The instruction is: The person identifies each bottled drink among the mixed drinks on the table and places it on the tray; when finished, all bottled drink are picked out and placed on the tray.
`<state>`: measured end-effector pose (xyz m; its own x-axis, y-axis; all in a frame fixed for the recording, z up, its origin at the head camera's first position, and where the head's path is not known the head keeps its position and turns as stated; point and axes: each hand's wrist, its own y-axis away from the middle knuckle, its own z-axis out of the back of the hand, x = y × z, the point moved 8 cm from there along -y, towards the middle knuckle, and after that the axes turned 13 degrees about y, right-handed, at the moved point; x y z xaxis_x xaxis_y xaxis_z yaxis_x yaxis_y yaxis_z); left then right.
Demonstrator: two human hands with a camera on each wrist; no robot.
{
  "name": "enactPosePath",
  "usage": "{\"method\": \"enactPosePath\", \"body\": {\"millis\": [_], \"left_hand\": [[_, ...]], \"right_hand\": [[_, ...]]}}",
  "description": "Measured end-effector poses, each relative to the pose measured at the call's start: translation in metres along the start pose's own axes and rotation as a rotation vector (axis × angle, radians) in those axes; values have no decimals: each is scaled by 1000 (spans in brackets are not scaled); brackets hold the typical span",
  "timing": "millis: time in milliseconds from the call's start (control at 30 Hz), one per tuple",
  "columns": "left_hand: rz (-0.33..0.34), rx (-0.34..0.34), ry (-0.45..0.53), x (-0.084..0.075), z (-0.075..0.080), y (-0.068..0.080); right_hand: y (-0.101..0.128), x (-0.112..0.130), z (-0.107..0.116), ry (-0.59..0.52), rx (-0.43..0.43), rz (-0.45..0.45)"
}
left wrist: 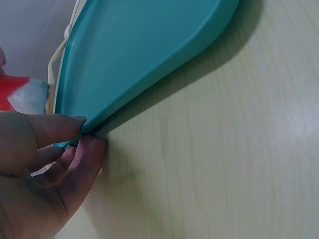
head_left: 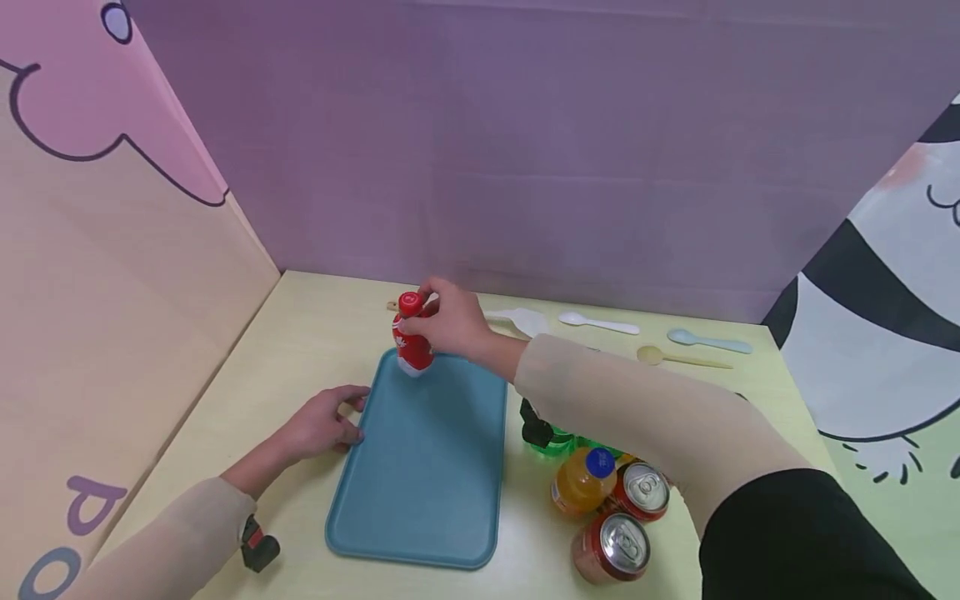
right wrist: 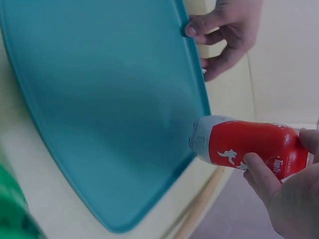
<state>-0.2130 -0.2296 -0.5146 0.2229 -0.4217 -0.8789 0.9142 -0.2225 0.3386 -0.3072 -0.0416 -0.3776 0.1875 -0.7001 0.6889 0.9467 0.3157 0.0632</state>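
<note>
My right hand (head_left: 454, 319) grips a small red bottle (head_left: 413, 350) with a red cap and a whitish base. The bottle stands nearly upright over the far left corner of a blue-green tray (head_left: 427, 467), its base close above the surface. In the right wrist view, fingers and thumb wrap the upper part of the bottle (right wrist: 249, 147), which has white figures on its label. My left hand (head_left: 322, 423) pinches the tray's left edge, thumb on the rim (left wrist: 107, 112) and fingers against its side. Inside the tray nothing lies.
Right of the tray stand an orange drink bottle (head_left: 576, 483) with a blue cap, two red cans (head_left: 600, 550) and something green (head_left: 555, 446), partly hidden by the right arm. Along the back lie a white spoon (head_left: 600, 323), a blue spoon (head_left: 708, 341) and a yellowish spoon (head_left: 682, 359).
</note>
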Motion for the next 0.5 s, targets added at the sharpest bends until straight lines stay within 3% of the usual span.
{"method": "enactPosePath", "body": {"millis": [233, 500], "left_hand": [[11, 9, -12, 2, 1, 1], [9, 13, -36, 0, 3, -3]], "right_hand": [[-3, -6, -26, 58, 21, -28], [-7, -7, -28, 68, 59, -56]]}}
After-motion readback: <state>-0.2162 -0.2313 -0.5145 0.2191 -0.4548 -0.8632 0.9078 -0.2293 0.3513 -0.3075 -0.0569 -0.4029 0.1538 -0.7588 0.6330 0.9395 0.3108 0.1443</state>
